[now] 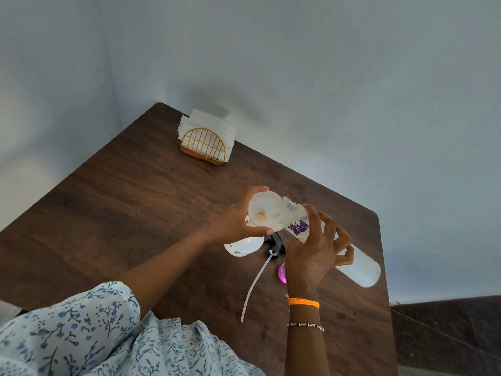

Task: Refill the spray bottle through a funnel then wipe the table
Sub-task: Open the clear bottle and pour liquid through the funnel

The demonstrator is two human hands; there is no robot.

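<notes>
Above the dark wooden desk (122, 202), the left hand (233, 223) grips the white funnel (264, 213) seated on the spray bottle (244, 246). The right hand (317, 248) grasps a tilted clear refill bottle (357, 264), its open neck at the funnel's rim. Just beside the funnel lie the black spray head (276, 244) with its dip tube and a pink cap (282, 272).

Left hand (235, 223) curls in a grip, right hand (317, 251) seemingly gripping too.
</notes>
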